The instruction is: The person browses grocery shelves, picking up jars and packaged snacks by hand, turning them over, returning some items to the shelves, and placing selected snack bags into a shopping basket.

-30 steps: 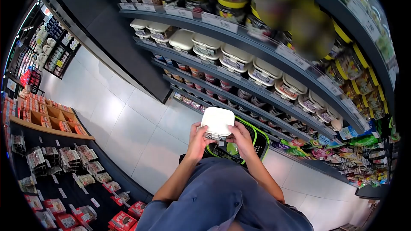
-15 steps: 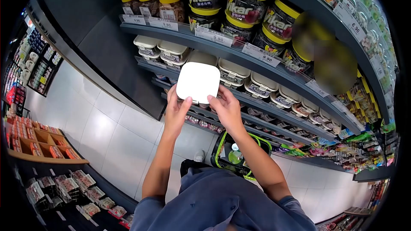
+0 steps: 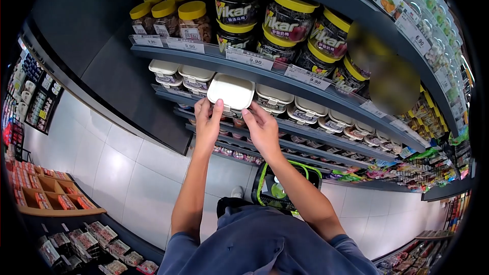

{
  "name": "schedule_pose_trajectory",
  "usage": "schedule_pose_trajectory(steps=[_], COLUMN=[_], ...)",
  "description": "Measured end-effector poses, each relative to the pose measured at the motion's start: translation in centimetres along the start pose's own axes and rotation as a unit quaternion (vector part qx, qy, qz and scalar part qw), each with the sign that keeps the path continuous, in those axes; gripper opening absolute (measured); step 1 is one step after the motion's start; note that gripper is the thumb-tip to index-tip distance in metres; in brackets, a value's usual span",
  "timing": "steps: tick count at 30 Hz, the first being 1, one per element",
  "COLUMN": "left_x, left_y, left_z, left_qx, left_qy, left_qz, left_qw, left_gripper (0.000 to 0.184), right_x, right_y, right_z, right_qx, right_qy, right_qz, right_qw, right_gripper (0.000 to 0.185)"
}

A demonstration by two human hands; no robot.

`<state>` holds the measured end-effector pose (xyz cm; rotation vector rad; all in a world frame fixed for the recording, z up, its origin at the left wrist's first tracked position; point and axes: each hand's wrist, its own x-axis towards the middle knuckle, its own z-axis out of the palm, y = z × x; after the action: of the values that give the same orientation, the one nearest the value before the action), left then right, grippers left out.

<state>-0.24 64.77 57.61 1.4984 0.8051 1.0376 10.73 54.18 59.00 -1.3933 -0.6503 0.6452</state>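
A square food tub with a white lid (image 3: 231, 90) is held between my two hands at the front of a shelf, level with the row of similar tubs. My left hand (image 3: 208, 122) grips its left front corner, thumb on the near edge. On the right front corner, my right hand (image 3: 261, 125) closes the same way. To its left stand stacked white-lidded tubs (image 3: 196, 76), and to its right is another tub (image 3: 274, 97). The underside of the held tub is mostly hidden, so I cannot tell whether it rests on the shelf.
Yellow-lidded Vikar jars (image 3: 238, 5) fill the shelf above, whose price-tag edge (image 3: 249, 58) juts out over the tubs. A black and green shopping basket (image 3: 265, 193) is below my right arm. Boxed goods (image 3: 66, 201) stand on a display at the left.
The tub has moved forward into the shelf row, away from my body. Its lid was glaring white and tipped toward me; now it lies flatter. Both hands moved with it.
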Motion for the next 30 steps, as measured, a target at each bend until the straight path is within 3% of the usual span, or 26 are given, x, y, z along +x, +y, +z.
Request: schedule_pose_trajectory(steps=[6, 8, 11, 14, 22, 26, 30], left_x=[1.7, 2.5, 3.0, 3.4, 4.0, 3.7, 0.6], left_y=[-1.1, -2.0, -2.3, -2.6, -1.9, -2.9, -3.6], left_z=[1.4, 2.2, 3.2, 3.6, 3.9, 4.3, 4.2], left_qx=[0.023, -0.041, -0.100, -0.063, -0.029, -0.008, 0.010], left_qy=[0.045, 0.052, 0.071, 0.083, 0.074, 0.109, 0.136], left_qz=[0.036, 0.040, 0.033, 0.028, 0.014, 0.032, 0.083], left_qw=[0.998, 0.997, 0.992, 0.994, 0.997, 0.994, 0.987], left_gripper=[0.055, 0.056, 0.052, 0.051, 0.047, 0.047, 0.041], right_x=[0.5, 0.9, 1.6, 1.8, 2.2, 2.2, -1.9], right_y=[2.2, 2.6, 3.3, 2.3, 2.0, 4.3, 5.0], right_z=[0.1, 0.5, 1.1, 1.4, 1.5, 1.4, -0.3], right_qx=[-0.036, -0.013, 0.021, 0.038, -0.013, -0.075, -0.057], right_qy=[0.003, 0.007, 0.009, -0.033, -0.029, 0.019, -0.019], right_qz=[-0.075, -0.110, -0.114, -0.073, -0.046, -0.119, -0.185], right_qw=[0.997, 0.994, 0.993, 0.996, 0.998, 0.990, 0.981], right_gripper=[0.051, 0.054, 0.059, 0.069, 0.071, 0.070, 0.060])
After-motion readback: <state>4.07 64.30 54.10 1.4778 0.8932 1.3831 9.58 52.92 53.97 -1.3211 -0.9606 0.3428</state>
